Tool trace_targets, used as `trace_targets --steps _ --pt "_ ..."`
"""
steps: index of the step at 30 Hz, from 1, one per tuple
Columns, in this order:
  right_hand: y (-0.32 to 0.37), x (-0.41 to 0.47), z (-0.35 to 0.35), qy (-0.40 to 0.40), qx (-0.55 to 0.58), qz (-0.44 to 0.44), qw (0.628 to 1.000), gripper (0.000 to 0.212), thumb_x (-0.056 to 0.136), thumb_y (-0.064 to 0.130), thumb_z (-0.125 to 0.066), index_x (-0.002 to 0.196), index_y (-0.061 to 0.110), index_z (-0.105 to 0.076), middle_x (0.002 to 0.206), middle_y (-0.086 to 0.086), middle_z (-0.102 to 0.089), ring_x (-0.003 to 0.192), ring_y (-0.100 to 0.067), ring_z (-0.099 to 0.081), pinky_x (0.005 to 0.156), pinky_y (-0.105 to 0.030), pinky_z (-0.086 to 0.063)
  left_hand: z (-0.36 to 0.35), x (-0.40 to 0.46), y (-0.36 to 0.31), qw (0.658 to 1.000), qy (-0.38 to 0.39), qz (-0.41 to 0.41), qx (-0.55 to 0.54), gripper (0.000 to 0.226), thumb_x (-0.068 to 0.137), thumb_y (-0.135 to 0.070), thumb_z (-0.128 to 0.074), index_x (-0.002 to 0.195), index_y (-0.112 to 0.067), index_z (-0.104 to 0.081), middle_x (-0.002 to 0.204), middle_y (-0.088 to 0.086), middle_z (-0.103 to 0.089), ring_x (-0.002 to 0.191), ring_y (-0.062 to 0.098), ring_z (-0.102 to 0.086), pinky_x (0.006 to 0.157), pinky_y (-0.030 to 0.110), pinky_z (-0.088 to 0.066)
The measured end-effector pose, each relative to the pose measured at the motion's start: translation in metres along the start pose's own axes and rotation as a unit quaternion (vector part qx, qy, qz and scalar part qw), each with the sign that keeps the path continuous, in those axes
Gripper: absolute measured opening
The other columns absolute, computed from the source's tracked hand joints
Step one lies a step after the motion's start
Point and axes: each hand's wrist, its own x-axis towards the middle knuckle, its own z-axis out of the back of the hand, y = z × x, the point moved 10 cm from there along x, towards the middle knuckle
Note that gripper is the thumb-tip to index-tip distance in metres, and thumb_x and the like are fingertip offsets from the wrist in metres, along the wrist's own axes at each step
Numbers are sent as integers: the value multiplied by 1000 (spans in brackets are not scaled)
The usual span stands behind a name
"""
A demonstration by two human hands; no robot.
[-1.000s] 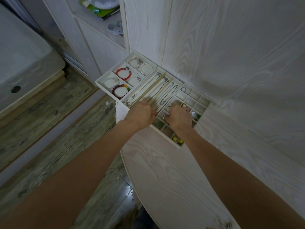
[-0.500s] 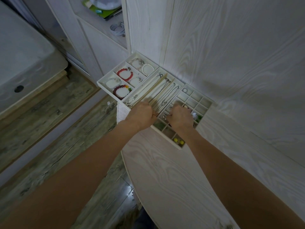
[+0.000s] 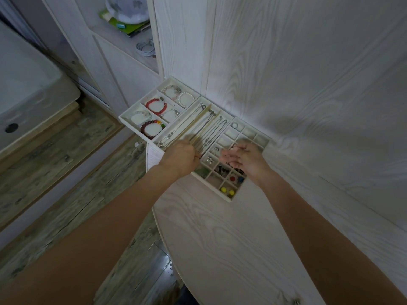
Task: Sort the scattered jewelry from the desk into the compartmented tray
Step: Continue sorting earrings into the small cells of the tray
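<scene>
- Judging from the bare white wood-grain counter (image 3: 220, 238), you are nearing the end: almost all the jewelry is already lying in the white compartmented tray (image 3: 229, 200), which is sitting at the counter's far edge against the wall, its left part overhanging the floor.
- Something small and dark is lying at the counter's near edge; it is too blurred to tell whether it is jewelry left to sort.
- Your left hand (image 3: 179, 158) is curled over the near end of the long necklace slots; whether it is pinching one of the thin silver chains (image 3: 209, 130) you cannot tell from here.
- Your right hand (image 3: 244, 157) is hovering over the small-square grid with fingers loosely bent; something small may be between the fingertips, but that is not clear.
- The left section is holding bracelets: a red bead bracelet (image 3: 156, 106), a dark red one with coloured beads (image 3: 152, 129), a white pearl one (image 3: 186, 100) and paler ones.
- The grid is holding a silver ring (image 3: 234, 125), small silver pieces, a red and a blue bead, and two yellow beads (image 3: 227, 191); several far squares are looking empty.
</scene>
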Motion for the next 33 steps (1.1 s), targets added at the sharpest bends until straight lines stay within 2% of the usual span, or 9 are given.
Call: trace_targets --steps 2,8,11,13,17,22,27,29,33 --pt "3 2 2 17 -11 19 1000 16 100 2 -37 97 2 -53 100 -13 -66 79 -13 -66 69 -23 -50 6 2 -5 1000 -21 7 -4 26 93 -15 -47 102 -4 -69 134 17 -43 105 31 -52 87 33 -44" --pt "11 12 20 -3 4 46 999 12 93 1 -52 96 0 -63 85 -11 -67 71 -12 -70 68 -17 -56 6 16 -16 1000 -26 11 -6 32 95 -21 -47 122 -12 -62 128 14 -46 110 26 -49 91 37 -47" --pt "16 14 29 -35 -41 54 997 15 95 12 -53 106 5 -61 74 1 -72 58 -10 -63 53 -15 -49 7 24 -20 1000 -28 4 9 32 95 -21 -46 123 -12 -58 124 14 -48 107 25 -49 86 35 -49" --pt "18 16 31 -45 -78 62 994 11 95 16 -53 97 9 -61 68 8 -72 56 -15 -54 51 -18 -41 6 27 -22 1000 -20 0 10 36 96 -21 -45 131 -15 -53 124 14 -48 109 25 -48 85 33 -47" --pt "17 25 37 -75 -94 59 991 8 90 17 -61 83 17 -64 63 13 -70 60 -6 -53 63 -23 -43 -1 28 -24 999 5 -22 31 40 97 -22 -45 136 -21 -49 121 16 -49 109 26 -49 87 34 -45" --pt "18 35 41 -99 -86 66 989 16 86 7 -64 101 3 -68 96 -10 -69 82 -15 -66 87 -29 -52 -8 29 -23 998 13 -49 28 36 99 -23 -42 133 -21 -52 109 13 -54 89 16 -40 79 28 -41" --pt "16 45 36 -85 -57 54 993 29 89 -5 -55 117 -8 -59 110 -17 -64 98 -23 -64 86 -21 -52 -8 28 -20 999 20 -44 20 40 98 -22 -43 137 -22 -48 113 15 -52 96 25 -50 83 33 -45" --pt "18 49 32 -73 -61 66 993 22 90 -8 -52 109 -8 -61 103 -17 -63 86 -21 -65 77 -18 -55 -9 28 -20 998 21 -47 26 41 97 -22 -42 138 -23 -47 114 16 -52 101 28 -50 84 34 -45" --pt "23 60 22 -75 -160 111 978 18 90 -3 -54 82 10 -62 85 -10 -64 80 -22 -62 84 -39 -55 -12 32 -17 998 33 -42 30 42 97 -24 -42 138 -25 -46 116 16 -50 106 28 -49 85 36 -45"
